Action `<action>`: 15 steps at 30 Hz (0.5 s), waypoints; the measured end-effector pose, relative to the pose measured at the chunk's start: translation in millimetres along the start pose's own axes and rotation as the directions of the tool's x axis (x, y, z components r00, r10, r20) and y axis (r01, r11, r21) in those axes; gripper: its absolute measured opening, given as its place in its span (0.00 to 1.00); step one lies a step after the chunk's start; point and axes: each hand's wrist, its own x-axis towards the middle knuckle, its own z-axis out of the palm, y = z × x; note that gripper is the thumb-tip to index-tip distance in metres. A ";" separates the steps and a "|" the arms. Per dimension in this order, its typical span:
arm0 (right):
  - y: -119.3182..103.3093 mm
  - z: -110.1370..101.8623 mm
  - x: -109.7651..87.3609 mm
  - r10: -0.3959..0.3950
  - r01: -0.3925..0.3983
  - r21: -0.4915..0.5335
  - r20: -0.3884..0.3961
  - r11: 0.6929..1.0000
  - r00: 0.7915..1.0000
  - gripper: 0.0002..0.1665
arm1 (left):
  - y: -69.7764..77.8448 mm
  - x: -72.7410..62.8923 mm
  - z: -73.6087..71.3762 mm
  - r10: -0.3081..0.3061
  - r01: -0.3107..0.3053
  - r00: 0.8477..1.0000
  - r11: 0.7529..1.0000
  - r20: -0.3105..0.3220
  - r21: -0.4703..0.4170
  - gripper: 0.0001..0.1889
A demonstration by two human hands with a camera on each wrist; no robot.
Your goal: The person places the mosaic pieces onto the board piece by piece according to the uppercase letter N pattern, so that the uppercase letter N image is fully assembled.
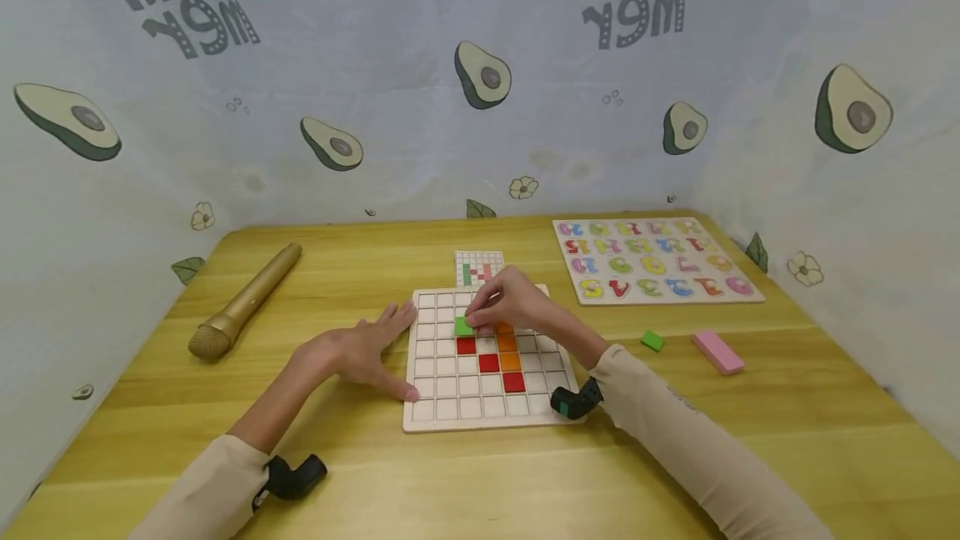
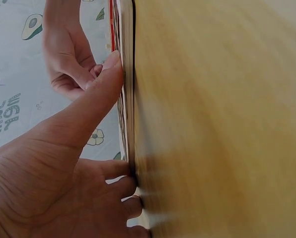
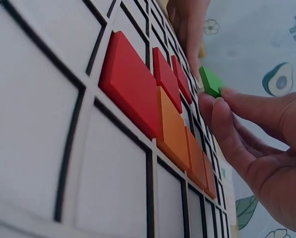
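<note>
A white grid board [image 1: 442,411] lies in the middle of the table. In its cells sit red square tiles [image 1: 488,363] on a diagonal and orange tiles [image 1: 509,352] in a column. My right hand [image 1: 513,298] pinches a green square tile [image 3: 210,82] between thumb and fingers, over the board just beyond the topmost red tile. My left hand [image 1: 367,352] rests at the board's left edge, fingers spread, the thumb [image 2: 106,79] touching the rim. Behind the board lies a small pattern card [image 1: 480,261], partly hidden by the board and right hand.
A gold microphone [image 1: 243,305] lies at the left. A number puzzle board [image 1: 660,261] is at the back right. Right of the grid board are a loose green tile [image 1: 652,341] and a pink block [image 1: 717,352]. A printed cloth [image 1: 405,65] hangs behind the table.
</note>
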 end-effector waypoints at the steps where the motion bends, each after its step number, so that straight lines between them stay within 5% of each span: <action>1: -1.0 1.9 1.2 0.002 -0.002 -0.006 -0.001 1.000 1.000 0.03 | 0.1 0.0 0.0 -0.001 0.001 1.000 1.000 0.001 0.001 0.70; 15: -4.7 20.4 13.3 -0.001 -0.001 -0.046 -0.038 0.999 0.999 0.02 | 0.8 0.9 -1.2 -0.005 0.005 1.000 1.000 0.000 0.016 0.70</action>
